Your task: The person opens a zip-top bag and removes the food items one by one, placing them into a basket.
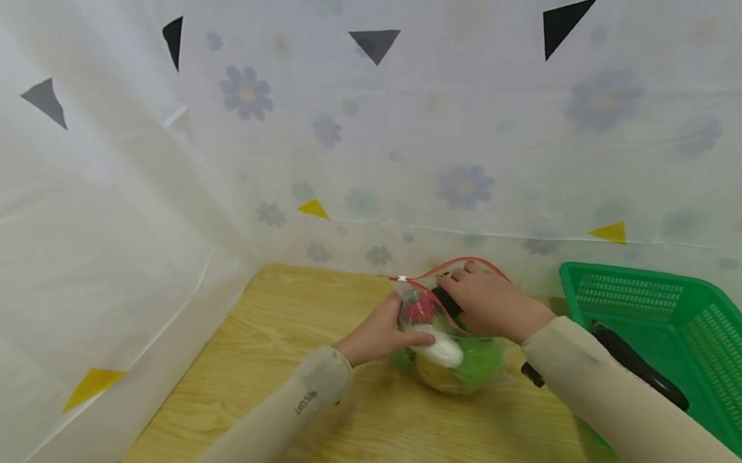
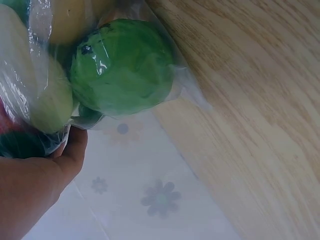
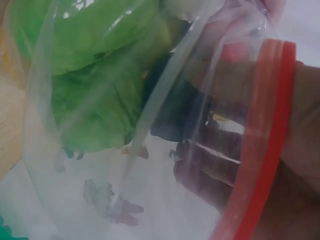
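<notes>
Grips the left side of a clear bag (image 1: 465,259) with the left hand (image 1: 377,336), clamped on the plastic with the thumb over a white oval item (image 1: 444,350); has the right hand (image 1: 483,303) down through the open mouth, pinching a dark item (image 1: 447,301) between thumb and fingers, seen through the film in the right wrist view; holds the bag towards the far edge of the desk (image 1: 253,341), near a flower-printed sheet (image 1: 418,129); cannot tell resting from slightly lifted; parts the red zip strip (image 3: 270,160) at the top, with a white slider (image 1: 402,278) at its left end; contains, within the plastic, a pink-red item (image 1: 421,309), a bright green item (image 1: 481,362), a yellow item (image 1: 434,374) low down and, plain in the left wrist view, a round green item (image 2: 122,67); shows a green basket (image 1: 637,274) to the right, with a long dark eggplant (image 1: 642,369) inside, just beyond the right sleeve (image 1: 625,425); wears a matching pale left sleeve (image 1: 281,425), lettered near the cuff.
</notes>
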The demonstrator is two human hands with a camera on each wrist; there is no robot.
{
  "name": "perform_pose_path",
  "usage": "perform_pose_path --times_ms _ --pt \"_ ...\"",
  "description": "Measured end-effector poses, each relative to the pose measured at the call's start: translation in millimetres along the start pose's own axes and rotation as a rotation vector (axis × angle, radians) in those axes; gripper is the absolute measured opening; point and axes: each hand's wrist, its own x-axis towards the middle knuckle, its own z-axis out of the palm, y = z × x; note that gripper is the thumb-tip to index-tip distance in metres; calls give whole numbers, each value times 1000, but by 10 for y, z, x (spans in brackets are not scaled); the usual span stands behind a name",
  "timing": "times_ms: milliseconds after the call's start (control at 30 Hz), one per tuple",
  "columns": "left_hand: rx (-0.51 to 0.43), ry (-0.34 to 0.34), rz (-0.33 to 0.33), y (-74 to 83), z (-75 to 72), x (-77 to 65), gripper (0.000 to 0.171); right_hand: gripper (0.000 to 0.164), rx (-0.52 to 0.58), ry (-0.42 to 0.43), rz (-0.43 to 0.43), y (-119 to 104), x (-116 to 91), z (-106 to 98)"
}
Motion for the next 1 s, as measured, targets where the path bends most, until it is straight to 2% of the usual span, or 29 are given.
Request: perform_pose_path --times_ms 133,233,400,567,733,1000 --pt "-2 -1 5 -15 10 0 68 41 -6 21 -2 -5 7 30" --pt "-17 -14 -2 -17 23 -6 64 37 42 -15 19 -7 -15 22" --pt "-9 -22 6 -1 42 -8 56 38 138 -81 49 -10 -105 -106" --pt "-7 -25 26 3 50 14 47 41 206 -57 66 5 -269 -281" --pt "0 -12 34 13 53 30 48 46 259 -67 134 52 -464 -430" --pt "37 8 -15 30 52 18 58 50 336 -77 217 134 -777 -739"
